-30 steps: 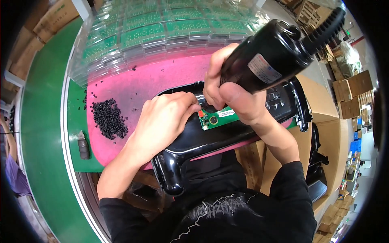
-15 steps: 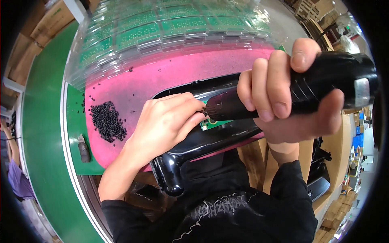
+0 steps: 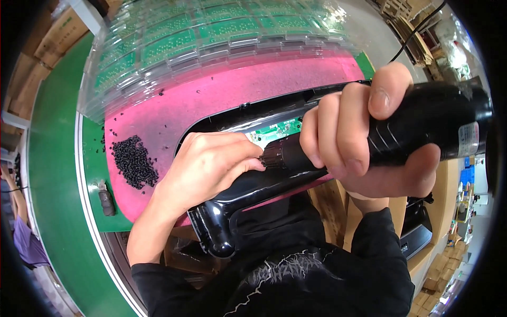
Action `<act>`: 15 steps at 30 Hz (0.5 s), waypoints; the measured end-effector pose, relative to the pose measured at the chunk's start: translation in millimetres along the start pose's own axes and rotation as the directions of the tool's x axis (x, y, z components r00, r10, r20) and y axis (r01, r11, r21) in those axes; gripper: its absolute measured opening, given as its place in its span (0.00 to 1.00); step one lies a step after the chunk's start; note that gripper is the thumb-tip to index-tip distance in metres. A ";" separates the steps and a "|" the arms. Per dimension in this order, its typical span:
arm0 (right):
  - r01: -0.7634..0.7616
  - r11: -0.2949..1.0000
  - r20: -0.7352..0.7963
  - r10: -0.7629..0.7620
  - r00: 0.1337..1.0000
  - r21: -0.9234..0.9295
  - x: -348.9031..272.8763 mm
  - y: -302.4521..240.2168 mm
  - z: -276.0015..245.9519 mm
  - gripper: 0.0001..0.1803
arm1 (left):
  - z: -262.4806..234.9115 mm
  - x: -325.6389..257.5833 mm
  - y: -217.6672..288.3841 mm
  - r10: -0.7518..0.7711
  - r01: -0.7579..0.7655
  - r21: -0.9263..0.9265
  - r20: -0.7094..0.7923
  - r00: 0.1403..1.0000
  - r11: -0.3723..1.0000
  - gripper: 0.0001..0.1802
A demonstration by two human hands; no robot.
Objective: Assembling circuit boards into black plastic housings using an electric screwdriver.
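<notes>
My right hand [image 3: 364,132] is wrapped round a black electric screwdriver [image 3: 401,119], its ridged nose pointing left. At that nose, my left hand [image 3: 208,161] is closed in a pinch, with tiny dark screws [image 3: 263,160] just showing at its fingertips. Beneath both hands lies a glossy black plastic housing [image 3: 253,187] with a rounded handle-like end toward me. A green circuit board [image 3: 280,129] sits inside the housing, partly covered by the hands and the screwdriver. The screwdriver's bit is hidden by my left fingers.
A pile of small black screws [image 3: 134,162] lies on the pink mat [image 3: 185,95], with strays around it. Stacked clear trays of green boards [image 3: 211,31] stand behind. A dark wrapped object [image 3: 106,201] rests at the left; another person's purple sleeve [image 3: 29,240] shows far left.
The screwdriver's nose and my left fingertips have shifted slightly toward me, off the board's near part. More of the green board shows beyond them. The whole view has moved a little.
</notes>
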State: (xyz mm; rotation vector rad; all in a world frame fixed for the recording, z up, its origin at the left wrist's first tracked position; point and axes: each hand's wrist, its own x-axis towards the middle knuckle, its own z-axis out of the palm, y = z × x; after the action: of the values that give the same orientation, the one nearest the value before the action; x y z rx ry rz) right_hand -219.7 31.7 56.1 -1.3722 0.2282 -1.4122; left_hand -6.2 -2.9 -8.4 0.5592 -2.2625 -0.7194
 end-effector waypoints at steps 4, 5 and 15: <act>0.116 0.993 0.175 -0.111 0.978 -0.021 3.7 3.4 -8.9 0.30 | -3.2 3.6 3.5 -0.027 0.025 0.033 0.076 0.997 0.999 0.09; 0.125 0.991 0.144 -0.117 0.983 -0.045 1.3 3.3 -5.0 0.30 | -3.1 4.4 3.3 -0.027 0.024 0.031 0.077 0.997 0.999 0.09; -0.144 0.988 -0.290 0.153 0.945 0.054 -9.4 25.1 7.8 0.19 | -0.9 2.0 5.5 -0.223 0.228 0.046 -0.084 0.971 0.973 0.08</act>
State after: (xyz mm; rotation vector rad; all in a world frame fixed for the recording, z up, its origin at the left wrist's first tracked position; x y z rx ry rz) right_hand -202.5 33.3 34.2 -1.0908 0.4912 -1.4817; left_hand -7.9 -0.2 -3.4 0.8671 -2.1729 -0.7333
